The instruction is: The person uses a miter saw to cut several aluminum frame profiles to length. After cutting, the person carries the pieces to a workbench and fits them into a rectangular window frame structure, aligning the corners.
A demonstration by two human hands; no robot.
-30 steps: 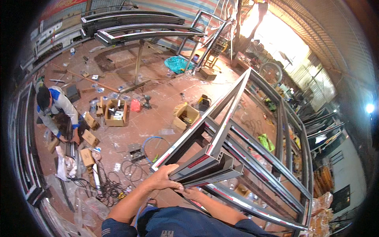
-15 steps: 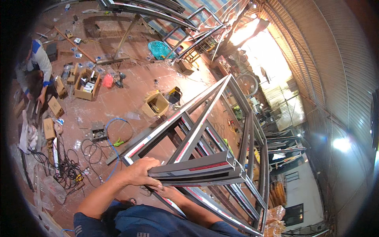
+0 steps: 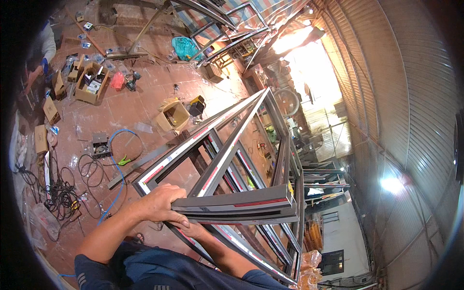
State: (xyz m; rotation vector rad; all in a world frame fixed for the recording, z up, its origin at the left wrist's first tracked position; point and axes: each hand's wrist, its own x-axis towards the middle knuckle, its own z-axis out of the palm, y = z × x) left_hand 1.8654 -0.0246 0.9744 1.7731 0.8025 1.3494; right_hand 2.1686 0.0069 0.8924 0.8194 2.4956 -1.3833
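**Grey metal frame held at its near end, both hands**

Grey aluminium frame [image 3: 227,159], long and ladder-like with cross members, runs from the lower centre of the picture up toward the upper right. Red strips show along several of its bars. Its near end bar [image 3: 237,205] lies crosswise just right of centre, in front of the person's chest.

Left hand [image 3: 162,205]: fingers curled over the left end of the near bar, clamped on it, knuckles up. Forearm comes in from the lower left, dark blue sleeve at the bottom edge.

Right hand [image 3: 191,229]: sits under the same bar, just below and right of the left hand. Mostly hidden by the bar; it touches the frame's underside, but whether the fingers are closed on it cannot be told.

Surroundings, red tiled floor [image 3: 140,106]:
- Open cardboard box [image 3: 174,116] left of the frame's middle, upper centre-left.
- Larger cardboard box [image 3: 92,82] with parts inside, upper left.
- Blue hose [image 3: 118,169] looping down the left side, beside a tangle of black cables [image 3: 60,193] at mid left.
- Flat metal bar [image 3: 137,166] on the floor just left of the frame's near corner.
- Teal bag [image 3: 186,48] at top centre, beside more frames [image 3: 227,29] leaning there.
- Another person [image 3: 41,53] crouched at the upper left edge, well apart from the frame.
- Corrugated metal wall [image 3: 396,96] fills the right side; bright doorway [image 3: 309,63] at upper right.
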